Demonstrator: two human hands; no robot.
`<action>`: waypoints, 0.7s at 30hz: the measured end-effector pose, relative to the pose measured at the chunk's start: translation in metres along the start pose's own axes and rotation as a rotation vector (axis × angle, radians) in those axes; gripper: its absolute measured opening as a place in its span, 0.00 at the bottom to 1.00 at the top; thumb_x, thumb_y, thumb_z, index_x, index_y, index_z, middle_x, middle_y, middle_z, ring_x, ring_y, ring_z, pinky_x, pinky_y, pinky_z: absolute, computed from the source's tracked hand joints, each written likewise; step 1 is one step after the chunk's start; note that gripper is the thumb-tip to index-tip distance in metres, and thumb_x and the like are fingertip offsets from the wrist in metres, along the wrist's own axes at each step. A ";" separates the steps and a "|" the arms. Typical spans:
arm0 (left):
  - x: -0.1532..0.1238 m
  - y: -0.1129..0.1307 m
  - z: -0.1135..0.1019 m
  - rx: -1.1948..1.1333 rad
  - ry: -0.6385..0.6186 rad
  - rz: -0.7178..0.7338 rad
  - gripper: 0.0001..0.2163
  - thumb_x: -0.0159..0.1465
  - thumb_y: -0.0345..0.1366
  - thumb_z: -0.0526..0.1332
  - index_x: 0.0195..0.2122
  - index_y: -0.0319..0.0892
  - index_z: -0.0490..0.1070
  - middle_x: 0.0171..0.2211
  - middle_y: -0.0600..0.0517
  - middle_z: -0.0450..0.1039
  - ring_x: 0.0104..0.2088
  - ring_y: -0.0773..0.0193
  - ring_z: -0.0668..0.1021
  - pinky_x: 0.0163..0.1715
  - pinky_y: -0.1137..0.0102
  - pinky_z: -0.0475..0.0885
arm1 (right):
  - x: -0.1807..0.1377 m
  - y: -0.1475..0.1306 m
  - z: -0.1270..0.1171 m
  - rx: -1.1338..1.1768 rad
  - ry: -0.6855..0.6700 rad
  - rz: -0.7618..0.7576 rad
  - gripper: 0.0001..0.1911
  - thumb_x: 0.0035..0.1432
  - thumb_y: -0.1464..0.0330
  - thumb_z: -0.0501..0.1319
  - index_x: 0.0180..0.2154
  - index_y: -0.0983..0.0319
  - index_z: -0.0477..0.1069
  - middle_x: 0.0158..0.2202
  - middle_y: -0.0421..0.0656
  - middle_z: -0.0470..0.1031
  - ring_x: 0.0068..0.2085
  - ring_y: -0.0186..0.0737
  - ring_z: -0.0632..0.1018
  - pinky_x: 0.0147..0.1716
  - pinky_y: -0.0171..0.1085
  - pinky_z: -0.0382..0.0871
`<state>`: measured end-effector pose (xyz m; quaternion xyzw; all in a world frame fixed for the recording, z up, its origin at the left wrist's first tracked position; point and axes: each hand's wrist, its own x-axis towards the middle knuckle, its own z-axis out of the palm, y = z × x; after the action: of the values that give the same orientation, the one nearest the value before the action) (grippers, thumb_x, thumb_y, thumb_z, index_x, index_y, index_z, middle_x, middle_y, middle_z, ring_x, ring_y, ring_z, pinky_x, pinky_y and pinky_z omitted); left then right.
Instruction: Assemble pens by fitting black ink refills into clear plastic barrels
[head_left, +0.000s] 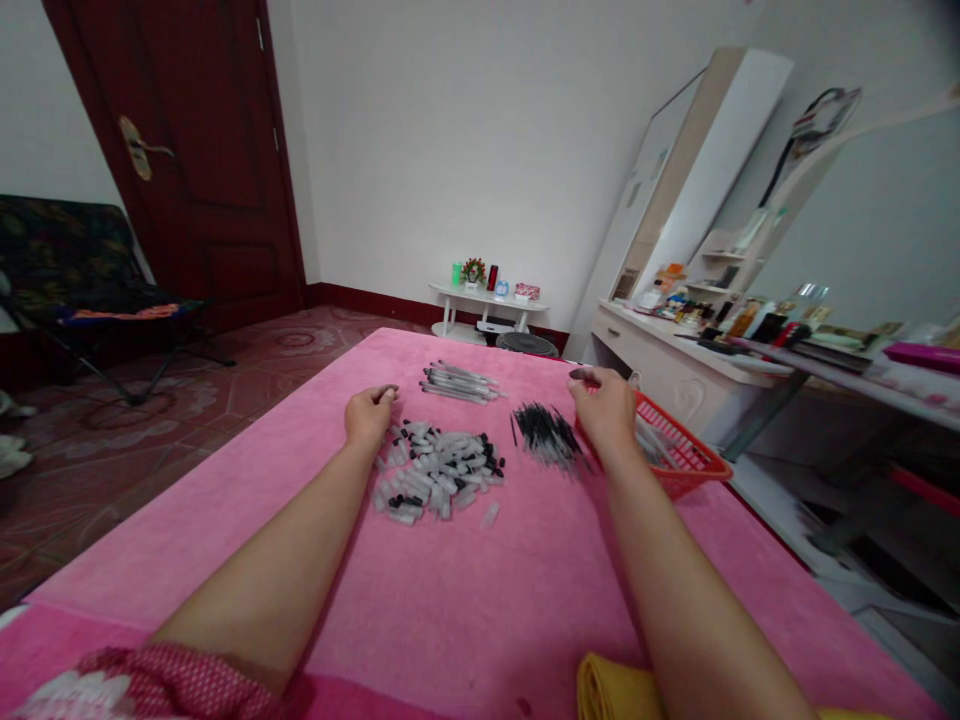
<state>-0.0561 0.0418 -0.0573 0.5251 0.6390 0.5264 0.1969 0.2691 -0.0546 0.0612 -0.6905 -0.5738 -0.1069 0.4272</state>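
My left hand [369, 416] is at the left edge of a heap of clear and black pen caps [446, 470], its fingertips pressed together. Whatever it may hold is too small to make out. My right hand [606, 408] hovers by the near-left side of a red plastic basket [682, 440], fingers also closed; what is in them is unclear. Left of it lies a bunch of thin black-tipped pen refills [549, 435]. Beyond the caps, a row of clear pen barrels [459, 382] with dark ends lies side by side. Clear tubes [654, 445] show inside the basket, partly hidden by my right hand.
A pink cloth [480, 610] covers the table. Folded yellow fabric [615, 690] lies at its near edge. A cluttered white dresser [660, 350] stands to the right, a folding chair [97, 290] to the left. A low white stand [487, 298] is by the far wall.
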 end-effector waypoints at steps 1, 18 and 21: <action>-0.001 0.000 0.001 0.004 -0.008 0.003 0.15 0.60 0.41 0.55 0.43 0.42 0.76 0.39 0.49 0.79 0.39 0.60 0.79 0.36 0.70 0.72 | -0.005 -0.006 0.011 0.035 -0.068 -0.032 0.13 0.52 0.68 0.58 0.37 0.64 0.76 0.40 0.48 0.77 0.42 0.42 0.75 0.45 0.38 0.66; -0.008 0.013 -0.003 0.116 -0.075 -0.024 0.12 0.60 0.40 0.57 0.40 0.49 0.78 0.39 0.51 0.79 0.39 0.59 0.79 0.35 0.69 0.71 | -0.008 -0.054 0.152 -0.171 -0.519 -0.134 0.15 0.52 0.73 0.59 0.42 0.60 0.76 0.45 0.48 0.77 0.48 0.45 0.75 0.45 0.37 0.66; -0.008 0.013 -0.003 0.140 -0.085 -0.021 0.12 0.61 0.41 0.56 0.40 0.50 0.78 0.40 0.51 0.79 0.40 0.58 0.78 0.35 0.68 0.70 | -0.010 -0.057 0.152 -0.228 -0.516 -0.128 0.13 0.51 0.72 0.59 0.40 0.60 0.77 0.45 0.51 0.76 0.48 0.49 0.75 0.44 0.39 0.67</action>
<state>-0.0492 0.0323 -0.0471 0.5526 0.6710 0.4556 0.1920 0.1635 0.0452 -0.0121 -0.7010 -0.6900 -0.0182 0.1791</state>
